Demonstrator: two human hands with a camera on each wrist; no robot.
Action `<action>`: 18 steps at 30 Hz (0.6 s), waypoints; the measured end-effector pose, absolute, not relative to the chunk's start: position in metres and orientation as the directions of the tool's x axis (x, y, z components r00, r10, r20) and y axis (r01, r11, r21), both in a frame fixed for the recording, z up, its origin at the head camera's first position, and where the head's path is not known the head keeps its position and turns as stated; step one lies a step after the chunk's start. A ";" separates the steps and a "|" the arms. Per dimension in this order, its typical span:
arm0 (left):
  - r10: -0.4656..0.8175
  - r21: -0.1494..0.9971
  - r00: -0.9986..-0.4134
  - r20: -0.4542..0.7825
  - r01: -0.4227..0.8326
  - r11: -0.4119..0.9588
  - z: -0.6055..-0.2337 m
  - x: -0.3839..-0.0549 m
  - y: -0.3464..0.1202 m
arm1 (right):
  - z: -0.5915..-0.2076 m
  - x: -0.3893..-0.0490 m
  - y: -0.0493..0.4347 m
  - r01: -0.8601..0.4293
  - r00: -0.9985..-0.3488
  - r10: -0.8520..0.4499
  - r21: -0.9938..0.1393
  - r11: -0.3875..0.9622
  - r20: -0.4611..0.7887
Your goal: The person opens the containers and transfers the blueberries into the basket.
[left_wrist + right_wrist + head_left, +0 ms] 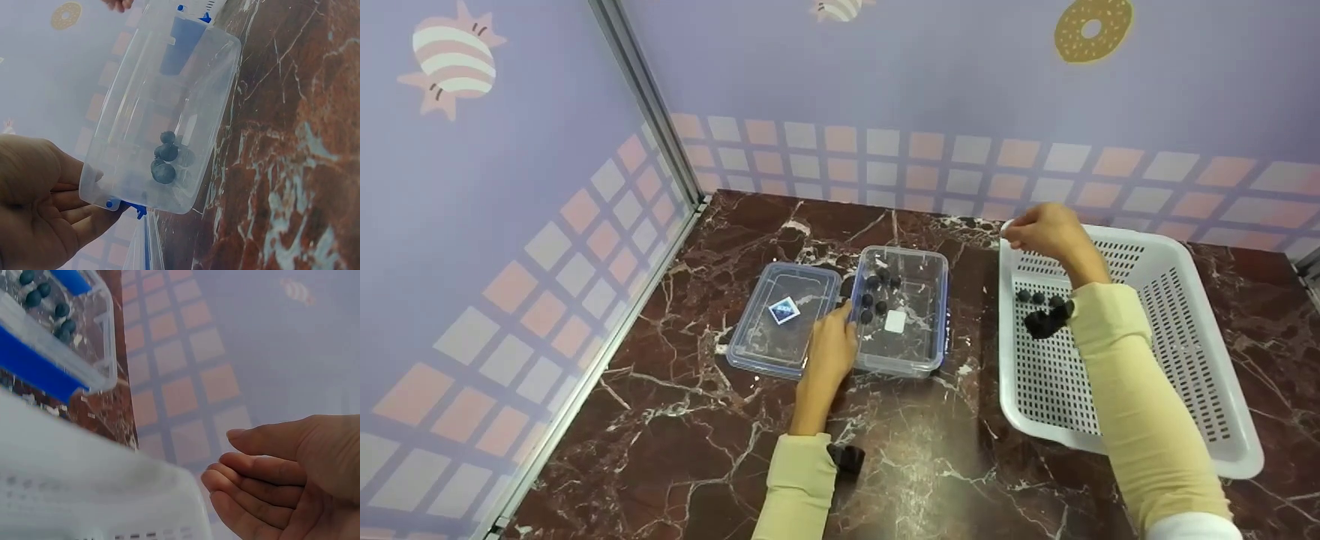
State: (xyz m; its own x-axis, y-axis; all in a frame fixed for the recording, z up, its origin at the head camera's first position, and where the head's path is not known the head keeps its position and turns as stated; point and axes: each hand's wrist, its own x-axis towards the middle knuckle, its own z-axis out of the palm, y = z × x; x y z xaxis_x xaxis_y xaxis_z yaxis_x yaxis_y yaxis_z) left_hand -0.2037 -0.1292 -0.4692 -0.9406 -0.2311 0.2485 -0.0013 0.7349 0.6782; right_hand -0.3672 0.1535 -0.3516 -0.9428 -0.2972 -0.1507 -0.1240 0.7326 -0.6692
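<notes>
"Below your right sleeve (1140, 375) spreads the white basket (1185, 337); leftward, past an open gap, the clear box (896, 364)."
"Your left hand (831, 341) grips its edge; your right hand (1051, 231) hovers, released, by the basket's far corner. The box's dark balls (868, 300) lie beside your left hand."

Lane running between clear box (900, 368) and white basket (1006, 352).
Marble counter (971, 420) is giving a hand passage there; basket's raised wall is barring low sideways entry. Left hand (832, 341) is plugging the near part of the gap between lid (772, 341) and box. Dark balls (867, 300) are crowding box's left side, its right side lying open from above. Right hand (1051, 231) and sleeve (1140, 397) are overhanging basket, obstructing descent.
</notes>
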 end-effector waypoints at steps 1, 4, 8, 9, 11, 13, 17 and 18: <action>-0.231 0.679 -0.941 0.249 -0.001 0.734 -0.469 -0.204 -0.129 | -0.351 -0.367 0.148 -0.136 -0.941 -0.306 -0.667 0.733 -0.144; -0.231 0.680 -0.940 0.253 0.002 0.733 -0.469 -0.204 -0.129 | -0.352 -0.365 0.134 -0.172 -0.935 -0.332 -0.657 0.734 -0.126; -0.241 0.687 -0.940 0.242 -0.009 0.727 -0.469 -0.203 -0.129 | -0.355 -0.361 0.113 -0.206 -0.927 -0.358 -0.646 0.735 -0.113; -0.242 0.690 -0.940 0.241 -0.010 0.724 -0.469 -0.203 -0.129 | -0.356 -0.360 0.108 -0.220 -0.923 -0.369 -0.645 0.732 -0.105; -0.243 0.693 -0.940 0.238 -0.011 0.721 -0.469 -0.203 -0.129 | -0.358 -0.358 0.097 -0.253 -0.917 -0.391 -0.632 0.732 -0.085; -0.241 0.696 -0.941 0.238 -0.008 0.718 -0.469 -0.204 -0.129 | -0.360 -0.357 0.088 -0.294 -0.905 -0.420 -0.618 0.729 -0.064; -0.231 0.688 -0.940 0.251 0.005 0.726 -0.469 -0.204 -0.130 | -0.366 -0.354 0.072 -0.346 -0.890 -0.455 -0.587 0.732 -0.042; -0.230 0.687 -0.940 0.253 0.007 0.727 -0.469 -0.204 -0.130 | -0.368 -0.354 0.068 -0.353 -0.886 -0.461 -0.580 0.734 -0.044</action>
